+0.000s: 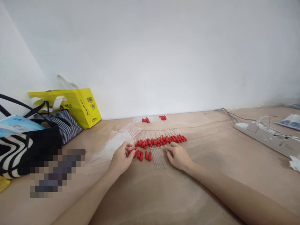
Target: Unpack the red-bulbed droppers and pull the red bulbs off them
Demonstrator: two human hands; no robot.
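Observation:
My left hand [122, 157] is closed in a pinch on a red rubber dropper bulb [132, 150]. Beside its fingertips several loose red bulbs [141, 155] lie on the table. My right hand [177, 155] has its thumb and fingers pressed together at the upper ends of several bare glass tubes [158, 158]; what it pinches, if anything, is too small to make out. Just beyond both hands stretches a row of glass droppers [161, 140], red bulbs toward me and clear stems pointing to the wall.
Clear plastic bags [117, 142] lie left of the droppers, and a bag with red-bulbed droppers [153, 119] sits by the wall. A yellow bag [87, 107] and a black-and-white bag [30, 147] stand left. A power strip [264, 137] with cables lies right.

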